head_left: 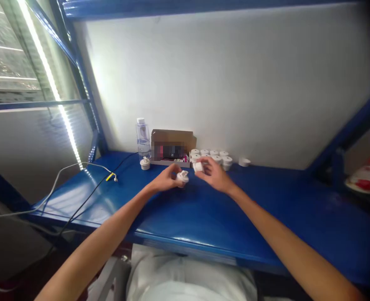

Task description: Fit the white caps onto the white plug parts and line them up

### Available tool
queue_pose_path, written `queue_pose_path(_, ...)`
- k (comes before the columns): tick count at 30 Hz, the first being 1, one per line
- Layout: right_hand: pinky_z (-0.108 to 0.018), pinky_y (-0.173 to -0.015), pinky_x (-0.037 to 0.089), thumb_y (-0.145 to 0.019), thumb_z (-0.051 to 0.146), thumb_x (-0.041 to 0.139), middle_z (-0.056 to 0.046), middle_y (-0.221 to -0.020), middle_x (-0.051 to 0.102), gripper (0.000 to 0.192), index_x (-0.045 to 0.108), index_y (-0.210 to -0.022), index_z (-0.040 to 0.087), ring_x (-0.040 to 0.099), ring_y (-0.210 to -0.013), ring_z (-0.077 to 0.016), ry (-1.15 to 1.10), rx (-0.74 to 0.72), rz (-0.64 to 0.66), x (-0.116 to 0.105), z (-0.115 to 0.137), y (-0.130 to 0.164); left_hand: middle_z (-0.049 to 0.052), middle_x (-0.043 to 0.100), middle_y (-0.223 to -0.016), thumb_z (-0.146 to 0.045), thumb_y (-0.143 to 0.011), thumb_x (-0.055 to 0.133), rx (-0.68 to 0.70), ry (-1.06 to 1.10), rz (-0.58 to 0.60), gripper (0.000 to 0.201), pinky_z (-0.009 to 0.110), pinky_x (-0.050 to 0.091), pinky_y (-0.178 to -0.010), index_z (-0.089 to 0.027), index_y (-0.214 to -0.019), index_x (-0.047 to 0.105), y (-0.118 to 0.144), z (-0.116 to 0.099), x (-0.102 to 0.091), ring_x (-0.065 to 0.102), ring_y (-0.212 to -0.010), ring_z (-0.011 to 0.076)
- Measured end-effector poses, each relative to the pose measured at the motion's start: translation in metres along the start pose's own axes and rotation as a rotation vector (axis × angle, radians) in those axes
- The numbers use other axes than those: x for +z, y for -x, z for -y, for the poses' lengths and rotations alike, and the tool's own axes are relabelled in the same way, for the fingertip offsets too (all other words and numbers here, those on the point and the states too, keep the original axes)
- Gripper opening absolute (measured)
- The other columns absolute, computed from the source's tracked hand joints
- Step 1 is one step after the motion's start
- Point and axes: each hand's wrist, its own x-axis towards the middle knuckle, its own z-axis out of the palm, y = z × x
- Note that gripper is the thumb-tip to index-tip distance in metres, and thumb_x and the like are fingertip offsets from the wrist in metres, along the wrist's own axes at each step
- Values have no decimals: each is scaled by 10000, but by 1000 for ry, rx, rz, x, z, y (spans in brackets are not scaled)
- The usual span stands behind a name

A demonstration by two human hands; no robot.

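Observation:
Between the thumb and fingers of my left hand [167, 178] is a small white round plastic fitting [182, 177] with an uneven top, held just above the blue table. My right hand [215, 173] grips a white cap-like plastic piece [199, 167], a short way to the right of the fitting and apart from it. Behind my right hand stand several white round containers [215, 159] grouped in rows; my fingers partly hide the front ones. Another white fitting [145, 164], similar to the one in my left hand, rests on the table to the left.
An open cardboard box [172, 164] with small items stands against the wall, beside a clear water bottle [143, 140]. A small white cup-like piece [244, 161] lies right of the containers. Cables [91, 196] cross the left of the blue table [266, 188]. Blue frame posts flank both sides.

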Motion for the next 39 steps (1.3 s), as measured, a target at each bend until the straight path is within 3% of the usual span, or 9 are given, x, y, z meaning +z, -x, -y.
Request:
queue_pose_path(5, -409, -971, 544, -777, 377, 777, -56, -1139, 692, 428, 625, -1149, 231, 680, -1037, -234, 3, -46, 105, 19, 18, 7, 45, 669, -970, -248, -663, 813, -26, 246, 69, 390, 287, 495, -760, -150, -990, 623, 1, -5, 0, 644, -846, 168)
queue_pose_path(11, -432, -1044, 513, -750, 392, 793, -61, -1250, 671, 380, 667, -1079, 250, 609, -1216, -278, -31, -133, 22, 18, 28, 11, 92, 683, -856, -531, -853, 667, -176, 515, 94, 483, 288, 482, -691, -89, -1045, 677, 2, -7, 4, 618, -684, 133)
queue_pose_path(16, -449, -759, 625, -769, 487, 768, -70, -944, 742, 408, 670, -1076, 237, 733, -805, -278, -61, 127, -62, 22, 32, 12, 59, 693, -935, -405, -746, 822, -46, 455, 59, 417, 242, 461, -726, -149, -1025, 647, 7, -13, 6, 631, -795, 123)
queue_pose_path(21, -431, -972, 569, -730, 436, 808, -50, -1201, 704, 428, 689, -1102, 259, 689, -1075, -281, -44, -94, -12, 23, 39, 13, 71, 677, -889, -513, -808, 735, -101, 468, 75, 447, 265, 473, -698, -132, -1024, 643, 8, -17, 3, 638, -733, 133)
queue_pose_path(27, -327, -478, 555, -820, 657, 647, -46, -631, 690, 476, 687, -896, 189, 660, -512, -211, -192, 345, 3, 26, 28, 11, 42, 683, -908, -394, -627, 897, 87, 282, 38, 537, 258, 473, -731, -160, -1021, 617, 10, -20, 8, 637, -816, 153)
queue_pose_path(29, -335, -521, 575, -844, 683, 596, -58, -646, 692, 511, 679, -863, 180, 672, -552, -214, -255, 366, 25, 29, 25, 10, 32, 677, -896, -383, -604, 908, 125, 242, 2, 545, 259, 476, -735, -163, -1008, 617, 9, -21, 10, 637, -814, 155)
queue_pose_path(33, -417, -906, 583, -722, 562, 795, -73, -1041, 744, 471, 682, -1035, 229, 712, -966, -273, -114, 67, -60, 30, 30, 13, 44, 657, -793, -537, -800, 724, 19, 244, -46, 448, 269, 469, -645, -131, -964, 627, 9, -23, 9, 617, -660, 134)
queue_pose_path(35, -415, -943, 567, -672, 523, 848, -66, -1081, 739, 510, 675, -1063, 246, 700, -1019, -278, -50, 18, -84, 30, 34, 14, 60, 666, -827, -533, -822, 703, 32, 259, -39, 439, 275, 479, -668, -124, -965, 636, 10, -25, 8, 625, -685, 137)
queue_pose_path(39, -313, -540, 569, -827, 655, 648, -70, -763, 728, 488, 668, -970, 189, 680, -600, -197, -282, 356, -13, 30, 31, 12, 67, 685, -987, -401, -666, 870, 184, 243, 12, 488, 307, 496, -842, -163, -1026, 641, 12, -28, 8, 652, -947, 201)
